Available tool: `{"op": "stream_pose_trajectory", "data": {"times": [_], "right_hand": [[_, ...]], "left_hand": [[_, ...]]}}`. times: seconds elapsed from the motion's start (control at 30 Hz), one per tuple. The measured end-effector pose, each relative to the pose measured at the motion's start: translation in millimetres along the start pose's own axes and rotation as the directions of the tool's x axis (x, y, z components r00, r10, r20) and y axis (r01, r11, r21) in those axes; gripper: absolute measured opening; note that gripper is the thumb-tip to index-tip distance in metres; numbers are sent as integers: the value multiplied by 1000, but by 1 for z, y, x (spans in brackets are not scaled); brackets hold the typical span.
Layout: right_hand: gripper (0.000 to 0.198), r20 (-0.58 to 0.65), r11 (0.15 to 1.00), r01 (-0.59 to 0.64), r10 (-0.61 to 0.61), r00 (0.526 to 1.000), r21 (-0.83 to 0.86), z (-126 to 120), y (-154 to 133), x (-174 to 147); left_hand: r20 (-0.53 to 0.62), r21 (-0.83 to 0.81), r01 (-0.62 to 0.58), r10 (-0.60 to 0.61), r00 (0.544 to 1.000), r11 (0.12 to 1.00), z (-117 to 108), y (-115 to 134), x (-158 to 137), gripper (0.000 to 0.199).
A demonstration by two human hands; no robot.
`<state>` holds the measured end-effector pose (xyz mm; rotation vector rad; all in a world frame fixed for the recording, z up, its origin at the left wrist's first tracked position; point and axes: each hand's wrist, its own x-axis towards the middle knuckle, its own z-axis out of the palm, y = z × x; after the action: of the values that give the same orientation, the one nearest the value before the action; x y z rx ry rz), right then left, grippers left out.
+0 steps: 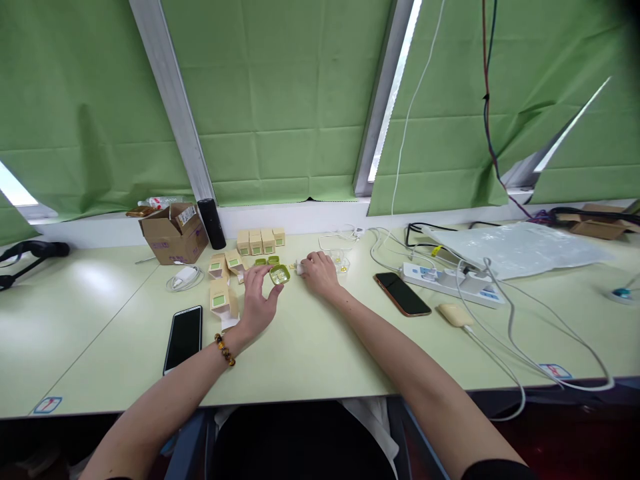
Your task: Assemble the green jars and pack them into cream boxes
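Observation:
My left hand [257, 303] has its thumb and fingers closed round a small green square container [279, 274], tilted so that its pale inside shows. Just right of it, my right hand [320, 272] rests low over the table with its fingers curled on a small whitish object [299, 267], whose kind I cannot make out. Clear pieces with yellow bits [341, 261] lie beyond my right hand. Behind the left fingers sit more small green containers [273, 260]. Several little tan boxes with green squares [220, 299] stand to the left of that hand.
A phone [183, 339] lies left of my left forearm, another phone [403, 294] to the right. Farther right are a power strip [453, 285], a cream charger [455, 315] and loose white cables. An open carton [173, 235] and a black cylinder [211, 224] stand back left.

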<state>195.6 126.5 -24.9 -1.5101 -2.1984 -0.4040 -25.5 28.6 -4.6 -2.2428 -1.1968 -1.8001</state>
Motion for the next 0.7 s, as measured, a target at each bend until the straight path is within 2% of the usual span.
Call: {"op": "stream_pose_trajectory", "data": {"times": [0.1, 0.2, 0.27, 0.33, 0.4, 0.47, 0.63, 0.7], "right_hand": [[21, -25, 999, 37, -37, 999, 1, 2, -2, -2], [20, -168, 993, 96, -84, 982, 66, -6, -4, -7], [19, -329, 978, 158, -107, 938, 133, -16, -7, -11], [18, -486, 952, 236, -115, 866, 195, -29, -10, -15], [17, -588, 919, 299, -96, 803, 258, -40, -14, -22], [17, -633, 886, 353, -92, 769, 300, -47, -17, -29], [13, -655, 845, 420, -114, 747, 331, -50, -24, -44], [12, -680, 842, 441, -127, 722, 311, -51, -27, -46]], "left_hand": [[-3, 5, 8, -8, 1000, 1000, 0, -2, 0, 36], [-16, 4, 23, -23, 1000, 1000, 1, -5, 0, 37], [-36, -2, 36, -36, 999, 999, 0, -5, 0, 37], [-60, -8, 48, -49, 997, 999, 0, -5, 0, 38], [-82, -14, 53, -54, 995, 998, 0, -4, 1, 38], [-92, -21, 50, -51, 994, 999, -1, -2, 1, 39], [-92, -21, 36, -38, 995, 999, 0, -2, 0, 39], [-93, -14, 40, -41, 995, 999, 0, -3, 0, 39]]}}
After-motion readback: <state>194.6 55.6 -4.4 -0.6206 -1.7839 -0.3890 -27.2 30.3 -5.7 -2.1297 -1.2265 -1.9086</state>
